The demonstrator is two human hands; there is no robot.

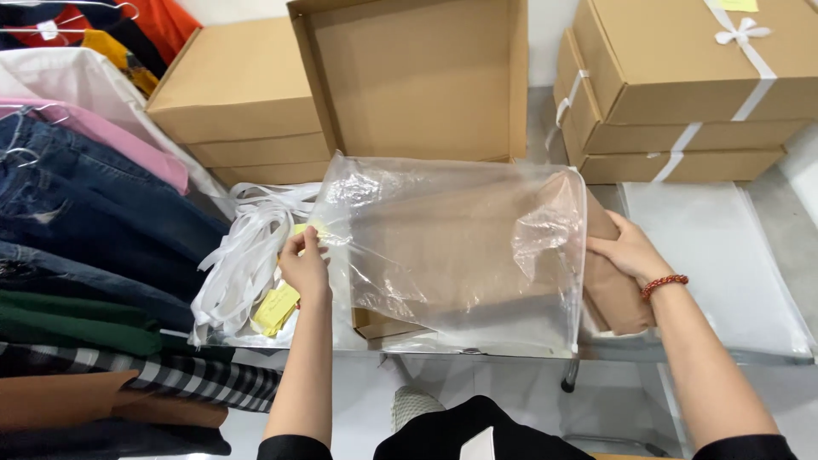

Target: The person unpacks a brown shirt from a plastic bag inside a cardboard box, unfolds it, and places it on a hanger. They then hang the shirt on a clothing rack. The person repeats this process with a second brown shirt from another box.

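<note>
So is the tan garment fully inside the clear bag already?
No: the tan garment sticks out of the clear bag, gripped by the right hand.

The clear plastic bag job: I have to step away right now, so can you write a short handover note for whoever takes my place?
Left hand: pinches the left edge of the clear plastic bag.
Right hand: holds the folded brown garment at the bag's right-hand opening.
Position: the bag is held above an open cardboard box; white ribbons and yellow slips lie to the left.
Done: the garment is folded and partly in the bag.
Left: it is not yet fully in; its right end sticks out.
</note>
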